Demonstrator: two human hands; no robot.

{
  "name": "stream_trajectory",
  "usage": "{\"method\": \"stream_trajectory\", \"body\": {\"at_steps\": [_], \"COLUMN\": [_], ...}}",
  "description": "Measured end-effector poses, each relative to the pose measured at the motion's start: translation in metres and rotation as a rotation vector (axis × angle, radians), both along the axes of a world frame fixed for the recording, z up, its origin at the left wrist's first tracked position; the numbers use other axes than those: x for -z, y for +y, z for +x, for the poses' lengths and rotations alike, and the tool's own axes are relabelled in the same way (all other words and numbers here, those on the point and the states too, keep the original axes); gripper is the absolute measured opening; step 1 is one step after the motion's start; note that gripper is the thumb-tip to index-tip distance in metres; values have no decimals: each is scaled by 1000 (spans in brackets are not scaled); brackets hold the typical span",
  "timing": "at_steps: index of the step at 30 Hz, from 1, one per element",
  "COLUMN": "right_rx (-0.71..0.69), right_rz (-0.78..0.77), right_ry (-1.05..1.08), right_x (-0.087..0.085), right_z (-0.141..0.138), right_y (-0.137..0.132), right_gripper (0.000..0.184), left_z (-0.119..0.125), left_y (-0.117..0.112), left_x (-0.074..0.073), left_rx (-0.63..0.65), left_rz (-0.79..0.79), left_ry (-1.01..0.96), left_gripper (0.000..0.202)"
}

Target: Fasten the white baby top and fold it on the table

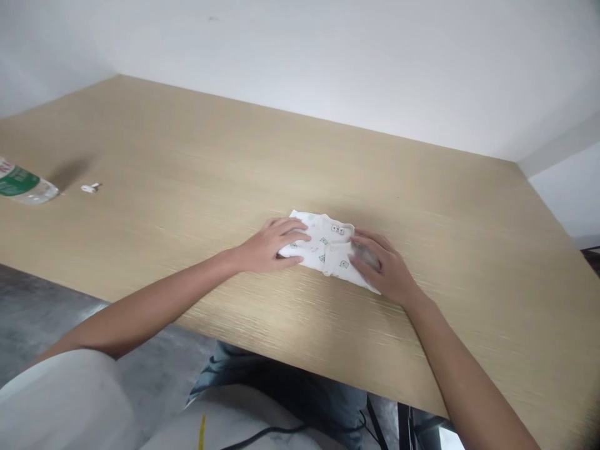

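Note:
A folded white cloth garment (328, 244) with small printed figures lies flat on the wooden table (225, 181). A small label-like patch shows near its far edge, and a folded seam crosses its middle. My left hand (276, 245) rests on the left end, fingers spread over the fabric. On the right end lies my right hand (387, 265), its fingers apart and touching the cloth's edge. Part of each end is hidden under the fingers.
At the far left a clear plastic bottle (23, 184) with a green label lies on its side. Beside it is a small white object (91, 187), too small to name. A white wall (328, 62) borders the table's far edge. A dark cable (267, 431) crosses my lap.

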State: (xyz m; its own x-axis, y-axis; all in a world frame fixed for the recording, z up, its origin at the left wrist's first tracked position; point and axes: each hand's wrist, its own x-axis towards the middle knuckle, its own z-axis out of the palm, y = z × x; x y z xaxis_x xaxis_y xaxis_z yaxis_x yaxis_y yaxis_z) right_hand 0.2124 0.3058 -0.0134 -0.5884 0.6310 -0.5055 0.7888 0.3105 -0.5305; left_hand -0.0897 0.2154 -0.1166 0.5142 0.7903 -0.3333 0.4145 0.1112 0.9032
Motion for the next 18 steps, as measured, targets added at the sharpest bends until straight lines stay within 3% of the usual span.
{"method": "stream_trajectory", "body": {"at_steps": [12, 18], "right_rx": [53, 146], "right_rz": [12, 24], "right_ry": [48, 4], "right_x": [4, -1], "right_z": [4, 8], "right_y": [2, -4], "right_gripper": [36, 42], "left_z": [2, 0], "left_y": [-4, -9], "left_x": [12, 6], "left_rx": [-26, -53], "left_rz": [46, 60], "left_ry": [32, 28], "left_gripper": [51, 54]}}
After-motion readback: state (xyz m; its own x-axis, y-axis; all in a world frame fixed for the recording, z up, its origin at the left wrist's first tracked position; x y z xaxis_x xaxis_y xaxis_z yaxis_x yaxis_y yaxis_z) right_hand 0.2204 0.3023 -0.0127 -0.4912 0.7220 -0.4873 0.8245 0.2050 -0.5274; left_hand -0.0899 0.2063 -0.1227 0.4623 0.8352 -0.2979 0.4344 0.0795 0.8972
